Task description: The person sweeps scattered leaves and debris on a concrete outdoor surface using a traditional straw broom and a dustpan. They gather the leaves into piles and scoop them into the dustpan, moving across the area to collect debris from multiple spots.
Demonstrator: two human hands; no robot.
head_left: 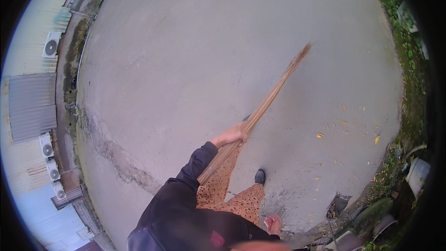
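A long broom of bundled thin brown twigs [274,94] slants across the middle of the view, its frayed tips pointing to the far right above the concrete. My left hand [231,136] is closed around the bundle nearer its thick end, which passes in front of my patterned trousers. Low in the view, my right hand [274,224] hangs beside my body with its fingers loosely curled in, and nothing shows in them. My dark shoe [260,176] rests on the ground between the broom and that hand.
Scattered yellow leaves [319,135] lie on the concrete [186,56] to the right. A dustpan [338,205] holding debris stands near the planted edge [411,79], close to pale containers [417,176]. Along the left runs a corrugated wall [32,107] with several air-conditioner units [51,45].
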